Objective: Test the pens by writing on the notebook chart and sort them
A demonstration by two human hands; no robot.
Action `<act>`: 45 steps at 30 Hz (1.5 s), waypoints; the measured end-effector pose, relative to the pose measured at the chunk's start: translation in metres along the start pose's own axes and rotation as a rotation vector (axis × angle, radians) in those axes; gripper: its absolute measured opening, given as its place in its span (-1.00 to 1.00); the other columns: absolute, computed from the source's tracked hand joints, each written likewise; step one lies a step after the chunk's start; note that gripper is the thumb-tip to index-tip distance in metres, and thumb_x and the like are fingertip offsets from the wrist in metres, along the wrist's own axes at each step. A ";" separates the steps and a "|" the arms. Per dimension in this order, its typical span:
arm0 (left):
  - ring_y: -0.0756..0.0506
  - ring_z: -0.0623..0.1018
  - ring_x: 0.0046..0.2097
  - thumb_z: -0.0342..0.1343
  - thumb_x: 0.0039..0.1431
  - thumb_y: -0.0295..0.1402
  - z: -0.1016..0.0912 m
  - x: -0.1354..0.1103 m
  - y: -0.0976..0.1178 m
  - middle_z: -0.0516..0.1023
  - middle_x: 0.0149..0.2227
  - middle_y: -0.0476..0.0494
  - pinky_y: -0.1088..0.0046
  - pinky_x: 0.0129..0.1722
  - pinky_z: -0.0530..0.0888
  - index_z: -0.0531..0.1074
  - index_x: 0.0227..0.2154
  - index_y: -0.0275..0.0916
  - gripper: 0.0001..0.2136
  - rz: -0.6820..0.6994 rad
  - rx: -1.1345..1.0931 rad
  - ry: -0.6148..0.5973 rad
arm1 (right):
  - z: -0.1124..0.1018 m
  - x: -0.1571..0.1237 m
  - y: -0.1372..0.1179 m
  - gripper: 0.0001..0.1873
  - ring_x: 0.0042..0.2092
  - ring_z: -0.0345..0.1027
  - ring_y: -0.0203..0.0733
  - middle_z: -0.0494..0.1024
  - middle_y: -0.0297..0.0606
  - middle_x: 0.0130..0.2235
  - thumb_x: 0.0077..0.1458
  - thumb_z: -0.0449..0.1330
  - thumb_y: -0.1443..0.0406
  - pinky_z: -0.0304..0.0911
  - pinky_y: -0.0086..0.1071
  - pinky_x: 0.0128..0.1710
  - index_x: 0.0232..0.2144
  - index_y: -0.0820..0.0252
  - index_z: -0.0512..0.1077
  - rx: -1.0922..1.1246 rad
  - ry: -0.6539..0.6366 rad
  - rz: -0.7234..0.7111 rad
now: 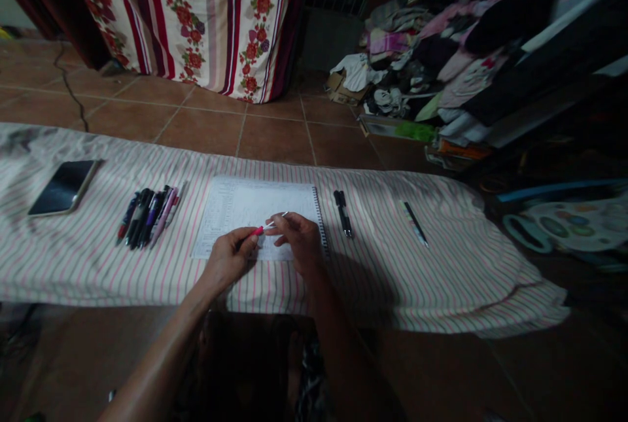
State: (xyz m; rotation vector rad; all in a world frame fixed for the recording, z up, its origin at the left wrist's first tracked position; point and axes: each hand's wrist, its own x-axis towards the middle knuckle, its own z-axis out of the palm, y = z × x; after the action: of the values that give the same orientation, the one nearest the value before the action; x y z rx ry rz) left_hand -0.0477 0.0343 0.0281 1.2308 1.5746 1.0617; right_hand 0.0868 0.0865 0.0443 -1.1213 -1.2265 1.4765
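Above the spiral notebook [245,203], my two hands share one slim pen [269,226], pink at one end and whitish along the rest. My left hand [228,258] is closed, thumb and fingertips pinching the pink end. At the pale end, the fingers of my right hand [303,239] are curled round the pen. Whether the pink piece is a cap or part of the barrel I cannot tell. The notebook lies open under both hands, with writing or print on its page and its spiral on the right. Two black pens [343,212] lie just right of it.
A row of several pens [147,216] lies left of the notebook, with a phone [65,188] farther left. A thin dark pen or pencil [416,222] lies to the right. Striped cloth [441,278] covers the table. Beyond are a floral curtain [196,16] and piled clothes [441,49].
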 end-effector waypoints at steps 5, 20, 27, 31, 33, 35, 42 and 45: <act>-0.05 0.47 -0.38 0.00 0.07 -0.22 -0.001 0.000 -0.001 0.55 -0.40 -0.11 0.44 -0.35 0.38 0.47 -0.21 -0.34 -0.67 0.024 0.036 -0.021 | 0.001 0.000 0.001 -0.80 -0.47 0.47 -0.27 0.56 -0.29 -0.48 -0.08 0.18 0.19 0.20 -0.57 -0.66 -0.54 0.23 0.45 0.006 -0.021 0.010; -0.06 0.47 -0.38 0.04 0.04 -0.25 -0.002 -0.001 0.003 0.56 -0.39 -0.10 0.44 -0.35 0.37 0.50 -0.24 -0.30 -0.71 0.028 -0.004 0.007 | 0.001 0.002 0.006 -0.80 -0.49 0.47 -0.22 0.55 -0.31 -0.55 -0.10 0.19 0.18 0.32 -0.50 -0.63 -0.55 0.23 0.42 -0.073 0.041 -0.010; -0.09 0.50 -0.29 0.04 0.06 -0.25 -0.003 0.000 -0.003 0.57 -0.33 -0.12 0.42 -0.26 0.37 0.52 -0.26 -0.25 -0.73 0.091 0.076 0.031 | 0.004 0.003 0.012 -0.79 -0.52 0.46 -0.22 0.53 -0.34 -0.58 -0.10 0.19 0.17 0.32 -0.50 -0.65 -0.55 0.22 0.41 -0.094 0.049 -0.035; -0.07 0.48 -0.34 0.06 0.03 -0.25 -0.002 0.000 -0.003 0.57 -0.39 -0.09 0.44 -0.30 0.37 0.53 -0.30 -0.25 -0.75 0.082 0.052 0.035 | 0.006 0.003 0.016 -0.79 -0.55 0.45 -0.24 0.52 -0.34 -0.60 -0.11 0.19 0.17 0.31 -0.50 -0.66 -0.56 0.22 0.40 -0.081 0.056 -0.024; -0.07 0.48 -0.36 0.07 0.02 -0.25 -0.002 0.000 -0.001 0.56 -0.40 -0.09 0.45 -0.32 0.37 0.53 -0.31 -0.27 -0.75 0.059 0.004 0.043 | 0.007 0.003 0.016 -0.79 -0.54 0.45 -0.23 0.52 -0.34 -0.60 -0.11 0.20 0.17 0.32 -0.49 -0.66 -0.57 0.22 0.39 -0.057 0.053 -0.011; -0.06 0.47 -0.39 0.06 0.01 -0.25 -0.001 0.000 0.000 0.56 -0.42 -0.09 0.45 -0.34 0.37 0.52 -0.30 -0.30 -0.73 0.037 -0.050 0.043 | 0.008 0.003 0.015 -0.79 -0.51 0.47 -0.23 0.53 -0.33 -0.58 -0.11 0.20 0.17 0.33 -0.50 -0.64 -0.56 0.22 0.40 -0.018 0.050 0.006; -0.03 0.44 -0.44 0.08 -0.03 -0.19 0.000 0.001 0.002 0.51 -0.50 -0.07 0.44 -0.39 0.38 0.48 -0.25 -0.36 -0.65 -0.038 -0.163 0.006 | 0.004 0.003 0.009 -0.73 -0.45 0.49 -0.20 0.57 -0.25 -0.45 -0.15 0.22 0.16 0.29 -0.52 -0.64 -0.43 0.26 0.46 -0.003 -0.011 0.042; 0.00 0.40 -0.48 0.07 -0.02 -0.19 0.000 0.001 0.004 0.45 -0.54 -0.03 0.47 -0.43 0.35 0.47 -0.25 -0.37 -0.64 -0.076 -0.236 -0.027 | -0.002 0.004 0.005 -0.69 -0.45 0.49 -0.21 0.57 -0.23 -0.43 -0.14 0.22 0.14 0.22 -0.56 -0.68 -0.38 0.26 0.45 -0.031 -0.006 0.043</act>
State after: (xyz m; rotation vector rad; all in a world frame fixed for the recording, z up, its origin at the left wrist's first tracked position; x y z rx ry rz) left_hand -0.0473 0.0354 0.0318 1.0137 1.4188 1.1408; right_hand 0.0876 0.0902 0.0387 -1.1711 -1.2405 1.4985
